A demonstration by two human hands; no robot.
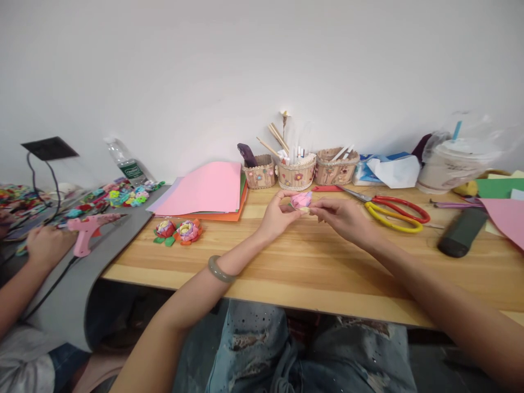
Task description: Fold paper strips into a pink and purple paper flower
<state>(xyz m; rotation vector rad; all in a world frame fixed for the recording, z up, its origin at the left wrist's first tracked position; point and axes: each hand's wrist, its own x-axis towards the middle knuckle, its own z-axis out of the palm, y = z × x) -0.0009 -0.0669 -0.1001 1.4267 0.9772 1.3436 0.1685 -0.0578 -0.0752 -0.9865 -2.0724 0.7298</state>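
Observation:
A small folded paper flower, pink and lilac with a pale yellow part below, is held up over the wooden table. My left hand grips it from the left, with thumb and fingers closed round its side. From the right, my right hand pinches its lower edge between thumb and fingers. Exactly which fold the right fingertips press is too small to make out. Two finished-looking paper flowers lie to the left: a smaller red and lilac flower and an orange and lilac flower, with green paper leaves.
Coloured paper sheets lie left of my hands. Behind stand decorated pen baskets. Red-and-yellow-handled scissors, a dark green object and a lidded cup are at right. A co-worker's hand is by a pink glue gun.

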